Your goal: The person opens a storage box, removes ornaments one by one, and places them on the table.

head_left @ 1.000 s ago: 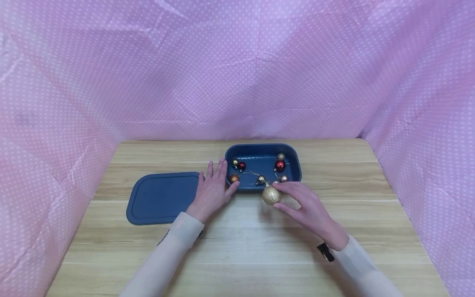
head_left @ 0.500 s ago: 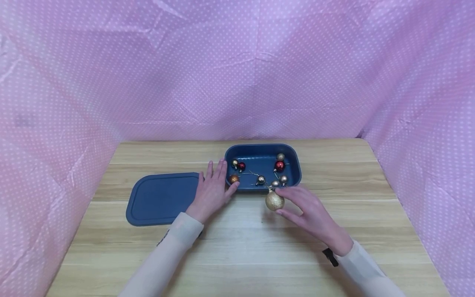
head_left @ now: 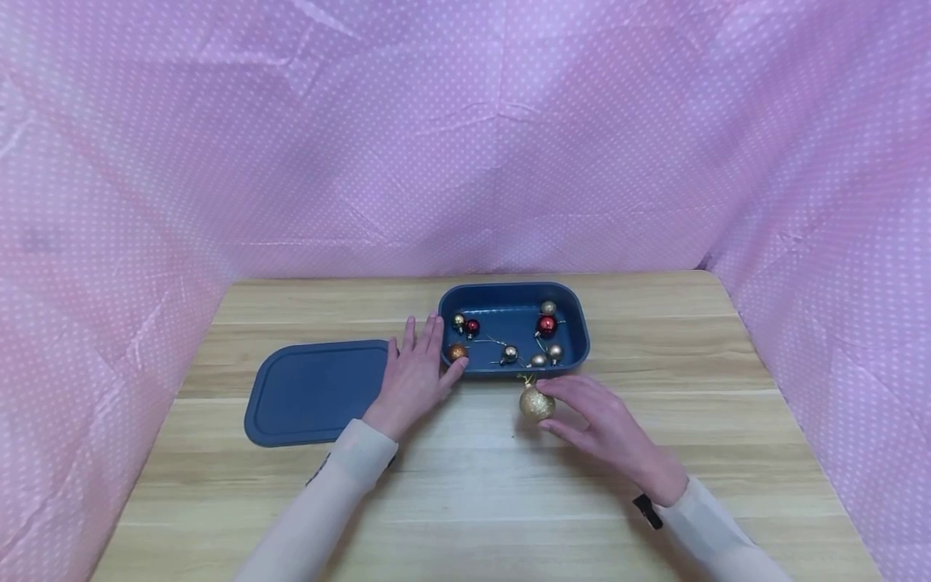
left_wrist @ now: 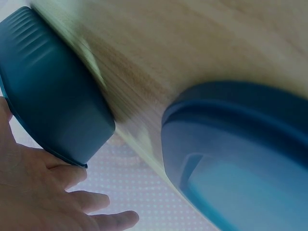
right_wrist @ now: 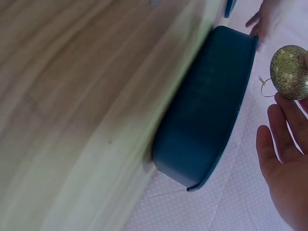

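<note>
The gold glitter ball [head_left: 537, 402] is drawing slightly back from the blue box [head_left: 502, 319] compared with a second ago, the right hand [head_left: 614, 428] pinching it between thumb and fingers above the counter [head_left: 451, 501] — so it is staying outside. The lid [head_left: 313, 392] is lying beside the left hand [head_left: 414, 376], which is gripping nothing, its outstretched fingers touching the box's left side. The near wall is standing between the ball and the small ornaments [head_left: 546, 326] — pink dotted cloth [head_left: 436, 162] is hanging behind.
</note>
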A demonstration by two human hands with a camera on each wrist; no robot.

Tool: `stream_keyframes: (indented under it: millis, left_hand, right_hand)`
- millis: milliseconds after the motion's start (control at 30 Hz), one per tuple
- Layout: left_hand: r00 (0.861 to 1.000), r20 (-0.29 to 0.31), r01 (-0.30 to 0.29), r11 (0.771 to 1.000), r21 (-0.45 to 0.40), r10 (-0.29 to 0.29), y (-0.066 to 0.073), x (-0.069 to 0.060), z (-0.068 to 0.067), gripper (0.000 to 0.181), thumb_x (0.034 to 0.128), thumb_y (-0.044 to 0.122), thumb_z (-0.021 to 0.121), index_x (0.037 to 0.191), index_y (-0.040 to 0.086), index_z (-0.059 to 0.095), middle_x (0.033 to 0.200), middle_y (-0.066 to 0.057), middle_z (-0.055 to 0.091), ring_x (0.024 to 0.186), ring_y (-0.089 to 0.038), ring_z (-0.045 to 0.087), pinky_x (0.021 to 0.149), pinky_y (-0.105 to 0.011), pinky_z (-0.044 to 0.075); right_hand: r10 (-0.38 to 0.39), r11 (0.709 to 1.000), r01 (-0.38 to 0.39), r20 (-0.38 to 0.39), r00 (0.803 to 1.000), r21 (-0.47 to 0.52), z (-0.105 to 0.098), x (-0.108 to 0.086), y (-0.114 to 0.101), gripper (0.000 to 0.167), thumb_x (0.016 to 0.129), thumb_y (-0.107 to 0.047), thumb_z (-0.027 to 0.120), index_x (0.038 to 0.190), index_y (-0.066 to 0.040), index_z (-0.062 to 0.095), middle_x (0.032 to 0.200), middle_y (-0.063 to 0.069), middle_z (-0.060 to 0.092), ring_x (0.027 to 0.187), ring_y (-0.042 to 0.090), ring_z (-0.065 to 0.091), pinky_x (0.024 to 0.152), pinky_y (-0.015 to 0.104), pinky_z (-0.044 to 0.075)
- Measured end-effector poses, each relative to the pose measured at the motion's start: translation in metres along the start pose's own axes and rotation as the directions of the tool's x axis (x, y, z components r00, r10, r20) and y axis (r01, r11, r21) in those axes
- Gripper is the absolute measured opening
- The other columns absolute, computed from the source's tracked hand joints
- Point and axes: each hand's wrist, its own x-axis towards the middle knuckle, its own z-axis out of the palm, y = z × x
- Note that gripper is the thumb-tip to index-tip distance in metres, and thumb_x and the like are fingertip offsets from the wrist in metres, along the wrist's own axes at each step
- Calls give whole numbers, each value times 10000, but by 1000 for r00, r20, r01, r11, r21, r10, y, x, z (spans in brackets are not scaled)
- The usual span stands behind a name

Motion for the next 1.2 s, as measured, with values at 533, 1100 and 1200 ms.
stream_keyframes:
  millis: [533,1100,1200]
  left_hand:
    - [1000,-10,-7,1000,-5,7,-1,0,1,865,1038,593,498,1654,62,203,1713,-105,194,1569,-429,114,1192,-691,180]
    - [1000,-12,-9,1000,1,9,-2,0,2,881,1038,639,442,1659,71,182,1713,-104,176,1569,-431,105,1195,-684,185]
    - [1000,-12,-5,1000,-8,5,-2,0,3,879,1038,629,455,1659,70,181,1712,-108,183,1570,-428,102,1195,-683,183]
  right_hand:
    - [159,987,-163,189,969,1,10,-7,8,523,831,-179,865,1309,-61,688,1274,70,722,1153,259,689,962,472,557]
    - [282,958,-283,333,900,-45,13,-8,11,472,890,-215,827,1324,-90,690,1287,62,712,1179,252,673,998,466,538]
    - [288,956,-292,342,895,-42,13,-8,11,472,889,-207,827,1323,-84,689,1286,65,712,1178,249,673,997,464,538]
